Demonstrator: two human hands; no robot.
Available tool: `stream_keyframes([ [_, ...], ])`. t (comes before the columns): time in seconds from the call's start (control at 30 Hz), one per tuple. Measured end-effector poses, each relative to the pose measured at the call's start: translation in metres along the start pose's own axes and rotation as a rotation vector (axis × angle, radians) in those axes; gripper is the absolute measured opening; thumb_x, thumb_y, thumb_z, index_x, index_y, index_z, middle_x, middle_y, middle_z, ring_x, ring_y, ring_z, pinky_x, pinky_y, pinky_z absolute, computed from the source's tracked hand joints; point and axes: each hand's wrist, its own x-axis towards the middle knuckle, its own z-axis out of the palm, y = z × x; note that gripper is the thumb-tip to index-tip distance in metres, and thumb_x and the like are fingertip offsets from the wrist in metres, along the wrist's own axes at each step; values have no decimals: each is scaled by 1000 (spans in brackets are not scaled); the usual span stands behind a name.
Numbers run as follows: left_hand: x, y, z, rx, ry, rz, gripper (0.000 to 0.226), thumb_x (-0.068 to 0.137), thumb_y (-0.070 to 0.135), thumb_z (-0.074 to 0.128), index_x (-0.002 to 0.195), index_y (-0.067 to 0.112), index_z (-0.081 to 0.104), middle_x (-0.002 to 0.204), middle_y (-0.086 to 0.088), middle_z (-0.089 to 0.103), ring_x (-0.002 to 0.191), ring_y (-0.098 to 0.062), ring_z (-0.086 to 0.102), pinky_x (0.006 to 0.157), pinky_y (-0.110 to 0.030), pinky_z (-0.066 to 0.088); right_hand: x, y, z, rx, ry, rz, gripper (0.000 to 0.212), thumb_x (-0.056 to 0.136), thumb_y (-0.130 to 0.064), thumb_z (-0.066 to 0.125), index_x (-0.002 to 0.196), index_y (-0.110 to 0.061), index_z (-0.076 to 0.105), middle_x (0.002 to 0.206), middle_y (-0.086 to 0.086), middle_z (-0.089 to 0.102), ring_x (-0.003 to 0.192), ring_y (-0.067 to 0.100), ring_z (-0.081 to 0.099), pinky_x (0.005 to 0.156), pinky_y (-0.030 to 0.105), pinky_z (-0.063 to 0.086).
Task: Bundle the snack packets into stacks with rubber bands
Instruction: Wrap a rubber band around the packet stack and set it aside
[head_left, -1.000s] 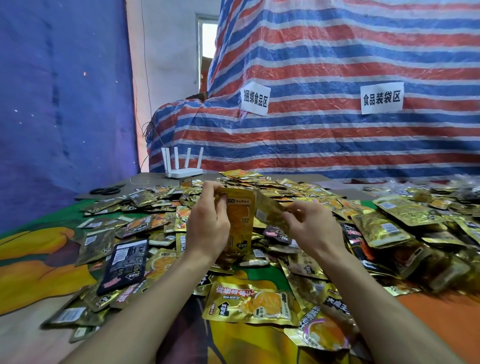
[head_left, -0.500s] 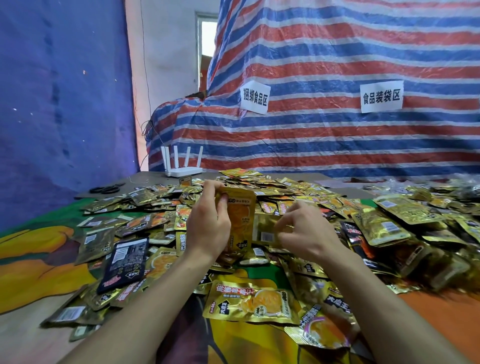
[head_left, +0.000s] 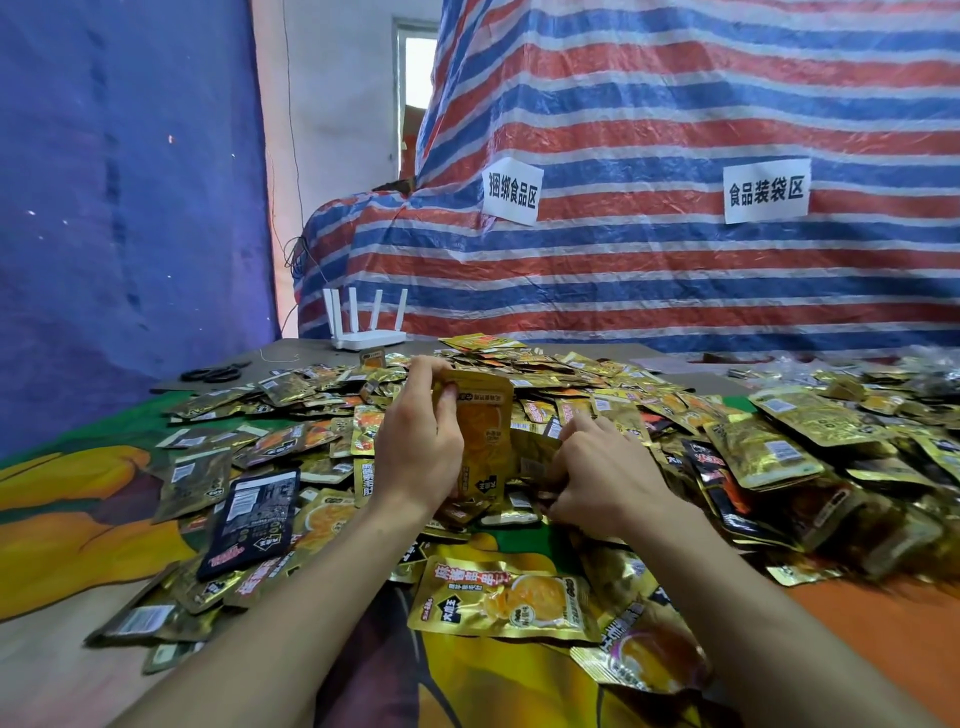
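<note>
The left hand (head_left: 418, 447) stands a gold snack packet (head_left: 480, 421) on end just above the table, thumb at the near side and fingers curled over its top edge. Whether more packets are stacked behind it cannot be made out. Just beside it, the right hand (head_left: 605, 475) is knuckles-up with its fingers bent down, pinching a second gold packet (head_left: 535, 452) that leans towards the upright one.

All around both hands lies the heap of packets (head_left: 649, 400), mostly gold foil, spread across the colourful tablecloth (head_left: 67, 493). A wide packet printed in orange (head_left: 498, 597) lies flat between the forearms, and a black packet (head_left: 249, 514) lies to the left.

At the far edge sit a white router (head_left: 366, 335) and a pair of black scissors (head_left: 213, 373). Behind hangs a red, white and blue striped tarp (head_left: 675, 270) bearing two paper signs (head_left: 511, 191).
</note>
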Motion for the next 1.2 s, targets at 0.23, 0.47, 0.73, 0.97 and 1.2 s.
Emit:
stream_keyframes([
  [0.23, -1, 1, 1, 2, 30, 41, 9, 103, 10, 49, 109, 16, 53, 82, 5, 59, 75, -22, 62, 63, -53, 56, 2, 8, 6, 142, 252, 171, 21, 93, -23, 58, 96, -21, 78, 97, -2, 67, 103, 22, 55, 99, 44, 40],
  [0.47, 0, 8, 1, -134, 28, 49, 12, 103, 5, 45, 108, 15, 50, 93, -3, 60, 86, -21, 63, 69, -39, 60, 9, 16, 5, 587, 696, 195, 10, 101, -19, 52, 101, -13, 60, 100, 6, 61, 82, 20, 55, 71, 44, 53],
  [0.73, -3, 12, 10, -430, -69, -65, 20, 105, 3, 41, 105, 20, 51, 96, 1, 59, 78, 5, 61, 59, -12, 51, 8, 16, 4, 1230, 756, 131, 35, 101, -15, 58, 132, -24, 45, 92, -10, 68, 75, 14, 74, 61, 28, 61],
  [0.97, -11, 14, 18, -343, -294, -111, 17, 106, 16, 41, 97, 27, 51, 89, -2, 62, 76, -9, 65, 60, -25, 57, 7, -3, 10, 1336, 580, 17, 3, 95, -26, 67, 95, -24, 67, 84, -6, 74, 79, 14, 74, 57, 29, 61],
  [1.2, -12, 14, 23, -191, -116, -161, 11, 106, 14, 42, 100, 16, 52, 83, 2, 59, 67, 5, 57, 57, -20, 49, 6, -22, 17, 1396, 269, 68, 39, 107, -46, 30, 110, -20, 59, 102, 6, 68, 92, 19, 68, 73, 33, 56],
])
